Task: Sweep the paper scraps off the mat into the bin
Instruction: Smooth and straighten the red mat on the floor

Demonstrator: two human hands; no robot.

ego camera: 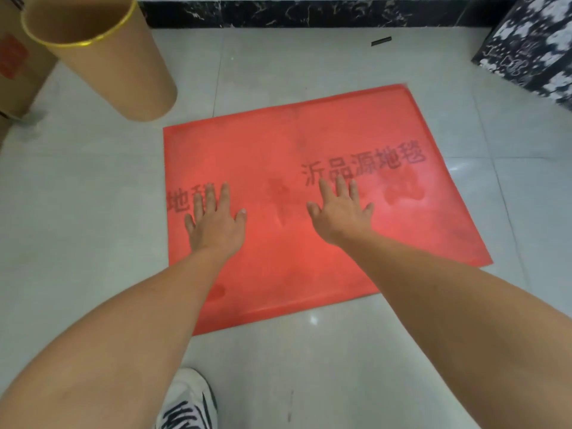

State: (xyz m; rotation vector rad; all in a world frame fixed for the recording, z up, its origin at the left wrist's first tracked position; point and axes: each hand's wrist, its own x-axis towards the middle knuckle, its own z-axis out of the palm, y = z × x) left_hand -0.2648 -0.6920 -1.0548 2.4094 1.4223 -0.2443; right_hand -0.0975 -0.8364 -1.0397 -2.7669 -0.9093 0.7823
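Mat (294,144): a red sheet with dark printed characters, lying flat on the pale tiles at the centre of the frame.
Paper scraps: none show on the mat, only faint smudges. The sweeping looks finished, or what is left is too small to see.
Left hand (216,221): fingers straight and spread, grasping nothing, over the mat's left edge. Contact cannot be told.
Right hand (340,215): likewise spread and empty, at mid-mat just below the printed characters.
Bin (130,78): a brown cylinder with a gold rim at the upper left, near the mat's upper left corner and apart from it.
Handling: the mat looks thin, soft and light, and would likely slide or ripple on glossy tile. Any scraps would be featherweight and easily scattered.
Hold: flat palms sweeping toward the upper left suit it. To tip the mat, pinch its lower edge.
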